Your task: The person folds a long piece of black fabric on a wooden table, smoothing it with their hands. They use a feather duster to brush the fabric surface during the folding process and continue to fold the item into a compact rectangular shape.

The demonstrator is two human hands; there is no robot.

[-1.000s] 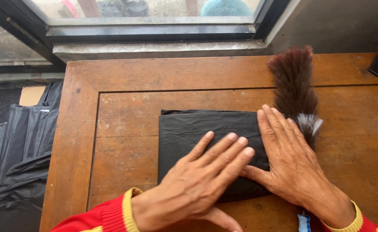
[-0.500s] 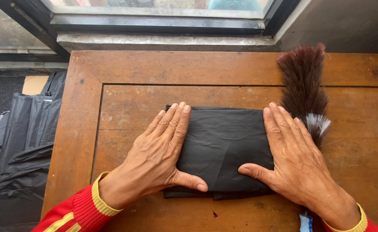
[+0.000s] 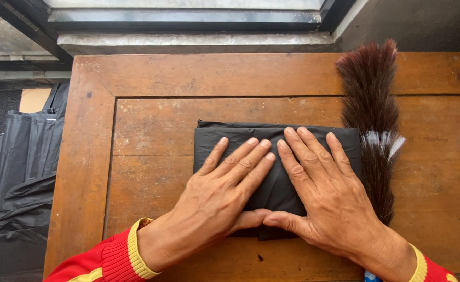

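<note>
Left hand (image 3: 217, 203) and right hand (image 3: 326, 201), flat, fingers spread, press folded black plastic bag (image 3: 240, 134); uneven pressure may shift folds toward feather duster (image 3: 371, 109) beside right hand.

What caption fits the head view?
Both hands, left hand and right hand, press flat on a folded black plastic bag.

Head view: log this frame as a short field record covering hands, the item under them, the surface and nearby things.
left hand: flat, palm down on the folded black plastic sheet
right hand: flat on the same sheet, thumb tip meeting the left thumb
surface: worn wooden table
beside sheet: brown feather duster, along its right edge
off table, left: black plastic bags
sleeves: red with yellow cuffs
</note>
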